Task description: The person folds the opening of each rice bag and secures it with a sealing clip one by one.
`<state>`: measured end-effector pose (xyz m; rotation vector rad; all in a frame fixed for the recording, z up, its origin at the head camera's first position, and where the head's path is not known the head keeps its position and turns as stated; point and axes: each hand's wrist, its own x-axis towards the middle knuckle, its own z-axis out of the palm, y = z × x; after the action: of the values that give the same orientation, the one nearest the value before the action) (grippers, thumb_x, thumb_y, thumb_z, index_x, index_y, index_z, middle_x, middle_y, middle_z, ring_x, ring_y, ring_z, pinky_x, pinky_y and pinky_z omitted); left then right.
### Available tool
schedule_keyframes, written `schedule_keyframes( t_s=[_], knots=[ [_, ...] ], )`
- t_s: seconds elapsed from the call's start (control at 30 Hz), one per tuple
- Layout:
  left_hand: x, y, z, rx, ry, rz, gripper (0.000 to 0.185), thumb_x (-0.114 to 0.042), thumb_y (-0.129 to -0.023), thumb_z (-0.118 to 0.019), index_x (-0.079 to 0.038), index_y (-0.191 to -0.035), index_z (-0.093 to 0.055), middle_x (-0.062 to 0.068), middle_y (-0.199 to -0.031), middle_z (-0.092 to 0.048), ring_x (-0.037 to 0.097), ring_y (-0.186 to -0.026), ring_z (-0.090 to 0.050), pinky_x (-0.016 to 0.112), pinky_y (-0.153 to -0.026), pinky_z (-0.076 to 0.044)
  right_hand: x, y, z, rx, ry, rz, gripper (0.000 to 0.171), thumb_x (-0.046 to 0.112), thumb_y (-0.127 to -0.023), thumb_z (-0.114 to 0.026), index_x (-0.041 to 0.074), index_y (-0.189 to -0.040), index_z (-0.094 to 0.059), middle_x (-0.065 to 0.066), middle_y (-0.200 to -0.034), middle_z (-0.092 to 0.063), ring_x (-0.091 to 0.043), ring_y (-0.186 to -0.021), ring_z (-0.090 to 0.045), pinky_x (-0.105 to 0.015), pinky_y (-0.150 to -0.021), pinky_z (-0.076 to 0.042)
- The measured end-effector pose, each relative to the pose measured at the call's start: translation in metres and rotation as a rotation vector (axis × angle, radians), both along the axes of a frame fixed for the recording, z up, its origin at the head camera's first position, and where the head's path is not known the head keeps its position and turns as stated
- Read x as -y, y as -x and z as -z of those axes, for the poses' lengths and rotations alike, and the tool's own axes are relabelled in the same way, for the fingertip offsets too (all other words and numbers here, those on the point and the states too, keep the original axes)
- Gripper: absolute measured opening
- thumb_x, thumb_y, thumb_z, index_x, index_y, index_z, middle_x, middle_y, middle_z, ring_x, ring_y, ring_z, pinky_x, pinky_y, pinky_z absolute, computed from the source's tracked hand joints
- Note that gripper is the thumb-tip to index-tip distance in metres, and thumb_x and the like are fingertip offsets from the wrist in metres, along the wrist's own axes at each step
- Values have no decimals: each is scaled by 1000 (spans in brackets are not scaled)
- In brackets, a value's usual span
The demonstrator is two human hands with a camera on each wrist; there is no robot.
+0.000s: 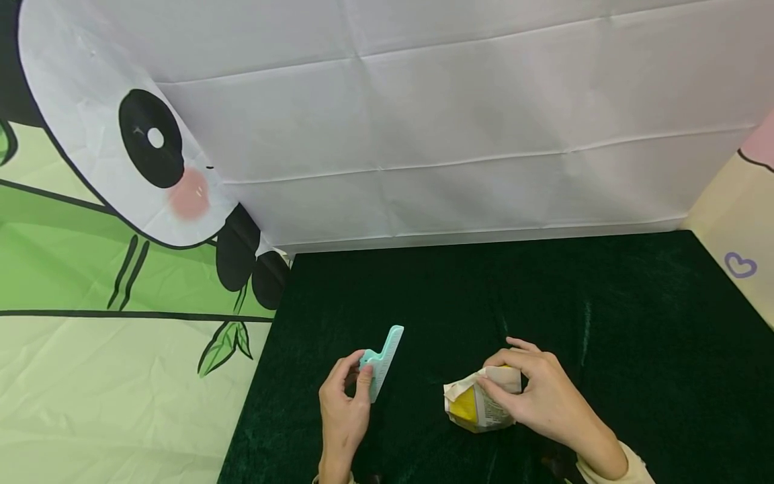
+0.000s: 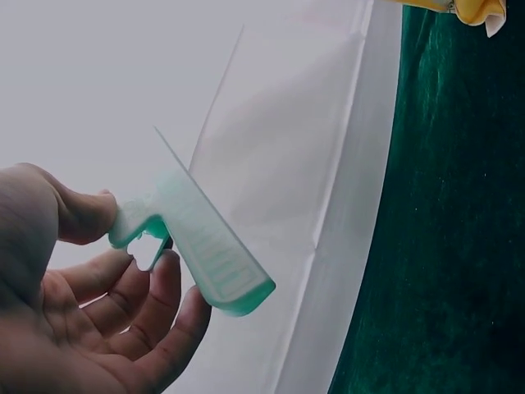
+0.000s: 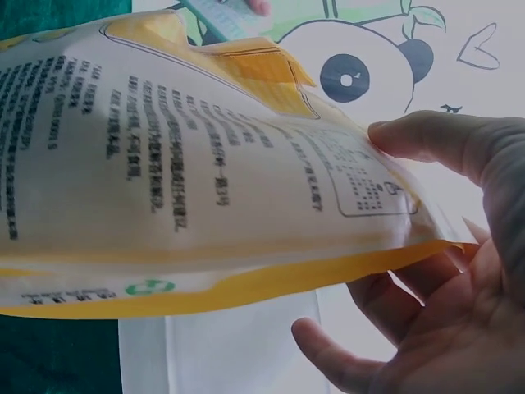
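My left hand (image 1: 346, 410) pinches a turquoise bag clip (image 1: 384, 363) by its handle, between thumb and fingers. The clip's long flat blade (image 2: 215, 246) sticks out past the fingertips in the left wrist view. To the right, my right hand (image 1: 547, 393) grips the top of a yellow and white printed bag (image 1: 478, 410). That top edge looks folded over in the head view. Seen from the right wrist, the thumb lies on one face of the bag (image 3: 197, 180), with fingers behind it. Clip and bag are apart.
A dark green cloth (image 1: 635, 323) covers the table. Behind it stands a white fabric wall (image 1: 459, 134). A panda-printed sheet (image 1: 121, 282) hangs at the left, and a cream panel with a purple heart (image 1: 740, 265) borders the right side.
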<state>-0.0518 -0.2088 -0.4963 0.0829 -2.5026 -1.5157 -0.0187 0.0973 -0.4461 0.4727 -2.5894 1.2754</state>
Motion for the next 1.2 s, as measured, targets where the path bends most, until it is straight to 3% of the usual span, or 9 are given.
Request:
schedule_keyframes(
  t_s=[0.17, 0.57, 1.03, 1.2],
  knots=[
    [-3, -2, -3, 8, -26, 37, 20, -16, -106, -66, -14, -125, -73, 0, -110, -72, 13, -101, -67, 29, -93, -58, 2, 0, 2, 7, 36, 1, 27, 12, -86, -88, 33, -94, -75, 21, -93, -77, -33, -111, -77, -79, -106, -45],
    [-13, -6, -3, -18, -64, 101, 20, -12, -103, -69, -16, -122, -74, -4, -105, -72, 12, -97, -70, 34, -92, -61, 0, 2, 2, -28, 13, -21, 29, 8, -86, -88, 33, -93, -75, 20, -95, -77, -23, -103, -79, -77, -107, -46],
    [-22, -11, -2, -1, -44, 173, 19, -16, -103, -69, -18, -121, -75, -7, -102, -71, 19, -95, -71, 31, -88, -60, -3, 1, 3, -31, -5, -14, 24, 11, -88, -87, 32, -96, -77, 22, -96, -77, -27, -107, -78, -77, -107, -46],
    [-24, -14, -2, 2, -41, 192, 20, -17, -103, -70, -19, -122, -74, -7, -102, -71, 13, -95, -70, 30, -88, -60, -4, -1, 2, -9, 1, -8, 22, 13, -90, -86, 32, -97, -77, 21, -97, -78, -35, -115, -75, -78, -107, -44]
  ],
)
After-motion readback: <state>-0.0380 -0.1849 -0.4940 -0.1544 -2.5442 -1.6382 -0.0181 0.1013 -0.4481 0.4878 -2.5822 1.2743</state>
